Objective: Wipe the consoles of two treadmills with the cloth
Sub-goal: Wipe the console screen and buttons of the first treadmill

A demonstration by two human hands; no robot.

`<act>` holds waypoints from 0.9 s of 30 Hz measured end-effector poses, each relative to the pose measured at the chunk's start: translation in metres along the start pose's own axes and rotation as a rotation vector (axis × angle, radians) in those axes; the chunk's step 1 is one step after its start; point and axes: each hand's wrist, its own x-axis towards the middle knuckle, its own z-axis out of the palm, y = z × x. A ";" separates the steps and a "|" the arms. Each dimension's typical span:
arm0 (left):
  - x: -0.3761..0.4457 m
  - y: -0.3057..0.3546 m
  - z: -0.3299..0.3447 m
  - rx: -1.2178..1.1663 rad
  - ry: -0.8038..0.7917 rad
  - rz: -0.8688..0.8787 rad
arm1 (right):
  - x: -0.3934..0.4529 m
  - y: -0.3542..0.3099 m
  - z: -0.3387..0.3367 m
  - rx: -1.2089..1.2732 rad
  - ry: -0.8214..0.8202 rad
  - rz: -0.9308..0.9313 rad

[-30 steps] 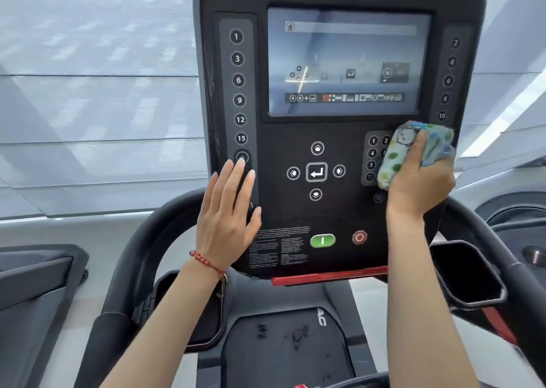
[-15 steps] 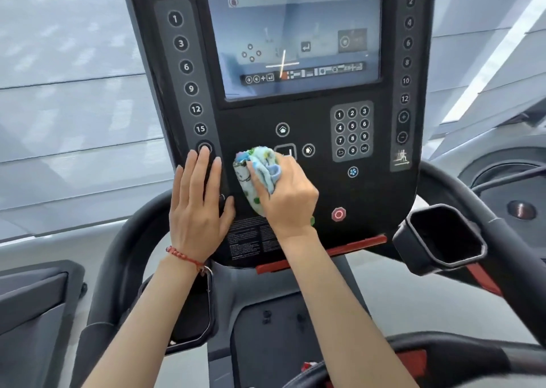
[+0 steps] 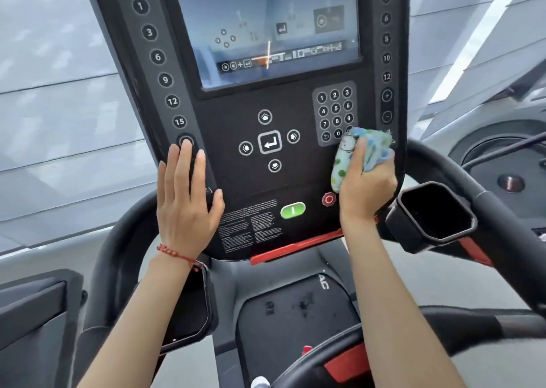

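While the left hand [image 3: 184,201] lies flat, fingers straight, on the console [image 3: 236,180] at lower left of its panel, the right hand [image 3: 365,192] grips a bunched cloth [image 3: 351,154] against the console at right of centre, covering the number pad's [image 3: 335,112] lower right corner, just above the red button [image 3: 328,200].

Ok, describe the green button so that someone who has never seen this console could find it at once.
Start at the black console and drop below its screen and arrow keys. The green button sits by the lower edge, right of the white fine print. It is a green oval; the red button beside it is smaller and rounder.
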 end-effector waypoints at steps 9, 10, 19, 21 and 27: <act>-0.002 -0.005 -0.006 -0.039 -0.018 0.038 | -0.130 -0.038 0.017 0.052 -0.297 -0.624; -0.002 -0.005 -0.006 -0.042 -0.019 0.039 | -0.129 -0.038 0.018 0.058 -0.292 -0.652; 0.004 0.021 -0.002 -0.041 -0.001 -0.006 | -0.046 0.008 0.003 -0.088 -0.151 -0.491; 0.005 0.032 0.002 -0.036 -0.007 0.015 | -0.013 0.026 -0.006 -0.117 -0.072 -0.371; 0.018 0.068 0.013 -0.051 -0.032 0.058 | 0.046 0.067 -0.025 -0.106 -0.069 -0.181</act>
